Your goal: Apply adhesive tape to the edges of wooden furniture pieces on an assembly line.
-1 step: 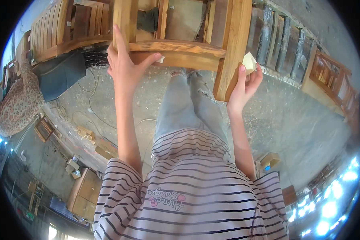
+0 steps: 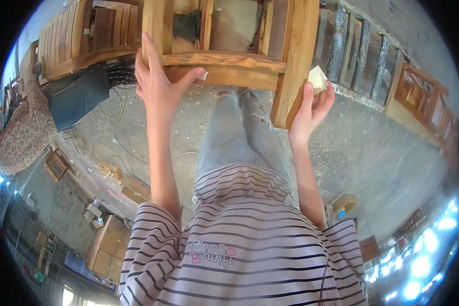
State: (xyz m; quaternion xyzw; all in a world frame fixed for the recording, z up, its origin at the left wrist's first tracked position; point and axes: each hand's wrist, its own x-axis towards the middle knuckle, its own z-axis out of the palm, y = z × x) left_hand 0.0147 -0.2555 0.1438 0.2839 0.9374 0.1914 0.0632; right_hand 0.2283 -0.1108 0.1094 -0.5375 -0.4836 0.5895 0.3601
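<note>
A brown wooden furniture frame (image 2: 224,60) with a curved rail between two posts stands before me at the top. My left hand (image 2: 158,84) lies spread against its left post, fingers along the outer side and thumb stretched over the rail. A small white scrap (image 2: 204,76) shows at the thumb tip; whether the hand holds it I cannot tell. Beside the lower end of the right post (image 2: 296,66), my right hand (image 2: 313,109) is closed on a folded piece of pale yellow paper (image 2: 317,80), its thumb in front. The other fingers are partly hidden behind the paper.
Another slatted wooden piece (image 2: 61,41) stands at the far left, near a person in patterned clothing (image 2: 25,132). Grey-streaked bars (image 2: 359,53) and a wooden frame (image 2: 423,94) are at the right. Cables (image 2: 118,117) lie on the concrete floor. A wooden cabinet (image 2: 107,245) stands lower left.
The wooden frame and both hands appear very slightly farther left. My hold on the folded paper is the same.
</note>
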